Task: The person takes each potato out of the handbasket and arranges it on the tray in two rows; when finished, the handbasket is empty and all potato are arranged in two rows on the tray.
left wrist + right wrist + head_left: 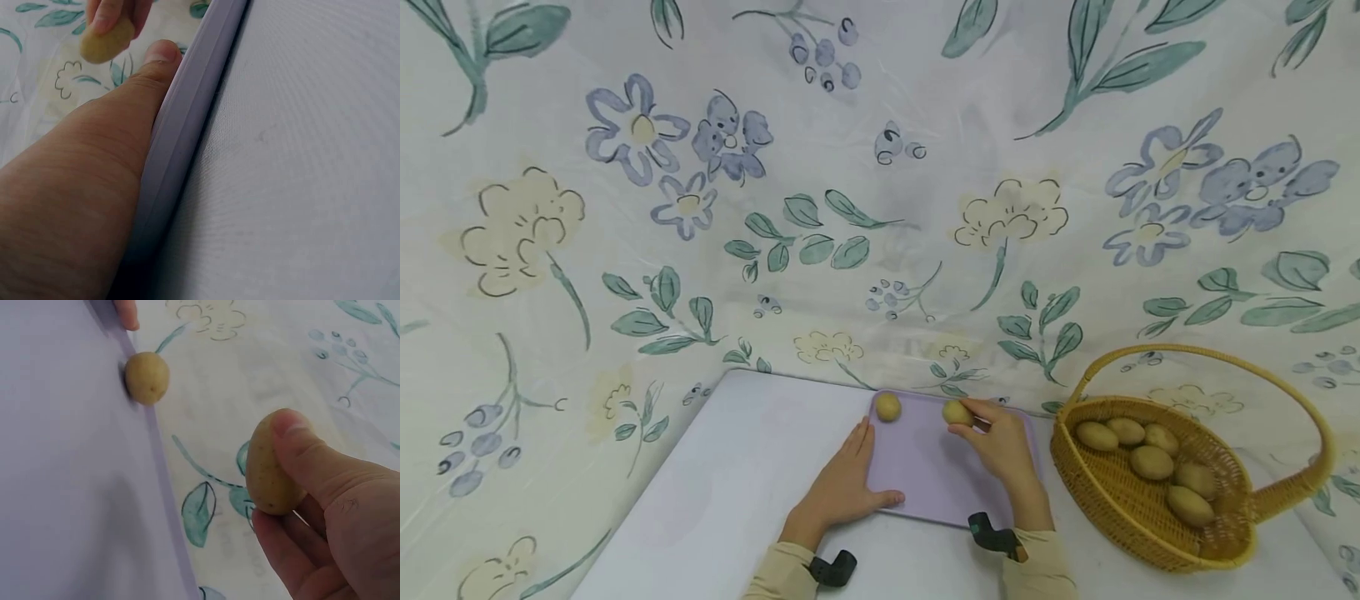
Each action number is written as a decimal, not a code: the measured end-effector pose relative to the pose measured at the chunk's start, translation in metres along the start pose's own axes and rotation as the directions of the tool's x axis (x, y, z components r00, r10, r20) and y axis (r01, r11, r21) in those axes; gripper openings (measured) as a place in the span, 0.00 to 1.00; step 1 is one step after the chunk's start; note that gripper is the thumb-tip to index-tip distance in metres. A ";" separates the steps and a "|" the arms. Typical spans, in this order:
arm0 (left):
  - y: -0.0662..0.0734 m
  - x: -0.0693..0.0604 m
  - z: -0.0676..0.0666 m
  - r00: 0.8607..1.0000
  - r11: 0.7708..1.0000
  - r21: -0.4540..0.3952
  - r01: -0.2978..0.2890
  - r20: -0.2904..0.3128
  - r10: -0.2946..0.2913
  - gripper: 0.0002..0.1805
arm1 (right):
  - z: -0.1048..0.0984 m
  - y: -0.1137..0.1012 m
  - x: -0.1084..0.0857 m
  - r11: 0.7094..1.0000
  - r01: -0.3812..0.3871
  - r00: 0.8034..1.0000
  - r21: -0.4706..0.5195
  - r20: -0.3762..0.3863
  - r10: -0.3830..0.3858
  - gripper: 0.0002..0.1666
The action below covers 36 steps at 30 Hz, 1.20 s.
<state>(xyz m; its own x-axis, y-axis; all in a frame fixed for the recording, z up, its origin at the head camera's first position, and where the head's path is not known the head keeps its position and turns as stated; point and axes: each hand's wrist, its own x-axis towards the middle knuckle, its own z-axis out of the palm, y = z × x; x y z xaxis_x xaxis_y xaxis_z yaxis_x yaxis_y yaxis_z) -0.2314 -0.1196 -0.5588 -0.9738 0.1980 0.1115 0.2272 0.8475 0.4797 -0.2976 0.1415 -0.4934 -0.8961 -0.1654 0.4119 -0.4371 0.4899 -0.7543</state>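
Observation:
A light purple tray (925, 479) lies on the white table. My left hand (841, 485) rests along its left side, fingers straight and thumb spread toward the near edge; the left wrist view shows the thumb (159, 65) against the tray's rim. One potato (888, 407) sits in the tray's far left corner, just past the left fingertips. Above the far part of the tray, my right hand (1006, 442) pinches a second potato (269, 469) between thumb and fingers. That potato is held clear of the tray surface.
To the right stands a yellow wicker basket (1078, 492) with a tall arched handle (1210, 354), holding several potatoes (1152, 462). White table surface (722, 475) extends left of the tray. A floral cloth (850, 200) hangs right behind the table.

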 end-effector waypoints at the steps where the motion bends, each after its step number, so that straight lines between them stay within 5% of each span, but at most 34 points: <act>1: 0.000 0.000 0.000 1.000 1.000 -0.002 0.000 0.000 0.000 0.71 | 0.002 0.000 0.000 1.000 -0.003 1.000 -0.002 -0.002 0.003 0.31; 8: 0.001 -0.002 0.001 1.000 1.000 0.006 -0.008 0.007 0.008 0.71 | 0.015 0.001 0.000 0.997 -0.072 0.997 -0.028 -0.028 0.071 0.32; 12: 0.000 -0.001 0.001 1.000 1.000 0.021 -0.004 0.001 0.004 0.71 | 0.022 -0.001 0.003 0.999 -0.037 0.998 -0.022 -0.056 0.036 0.31; 22: 0.001 -0.001 -0.001 1.000 1.000 0.016 -0.003 0.006 0.003 0.71 | 0.035 -0.003 0.009 0.996 -0.078 0.997 -0.044 -0.022 0.078 0.31; 36: 0.002 -0.002 -0.001 1.000 0.999 0.036 -0.007 0.001 0.007 0.70 | 0.048 -0.002 0.016 0.996 -0.015 1.000 -0.086 0.010 0.016 0.31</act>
<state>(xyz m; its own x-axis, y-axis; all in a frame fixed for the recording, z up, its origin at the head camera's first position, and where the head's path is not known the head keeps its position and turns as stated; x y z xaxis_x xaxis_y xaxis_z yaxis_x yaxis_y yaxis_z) -0.2290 -0.1185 -0.5568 -0.9723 0.2044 0.1136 0.2338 0.8634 0.4472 -0.3145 0.0962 -0.5099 -0.9039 -0.1661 0.3943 -0.4150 0.5645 -0.7135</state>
